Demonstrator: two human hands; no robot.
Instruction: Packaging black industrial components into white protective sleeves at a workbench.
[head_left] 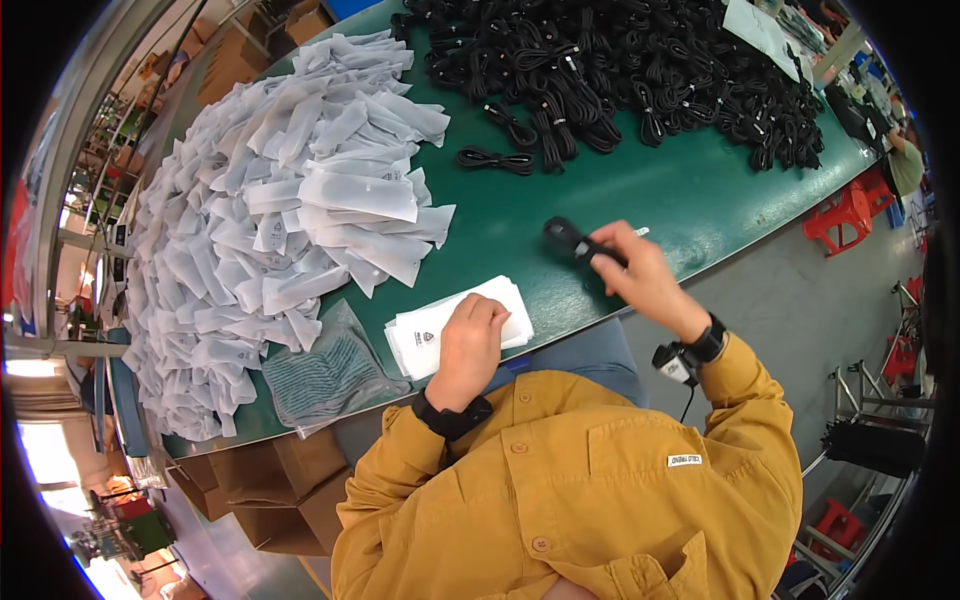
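My right hand (640,278) is closed round one end of a coiled black cable (566,238), held above the green table; the cable's far end is slightly blurred. On the near table edge lies a stack of flat white plastic bags (514,300). My left hand (470,345) rests over that stack, thumb and fingers pinched together at the top bag. A large heap of filled frosted bags (270,190) spreads across the left of the table. Many loose coiled black cables (560,75) are piled at the far side.
A clear bag with striped teal contents (330,368) lies left of the white stack. Open cardboard boxes (275,480) stand below the table's left end. White paper (762,38) sits on the cable pile. Red stools (840,222) are on the floor at right, beyond the green tabletop (690,195).
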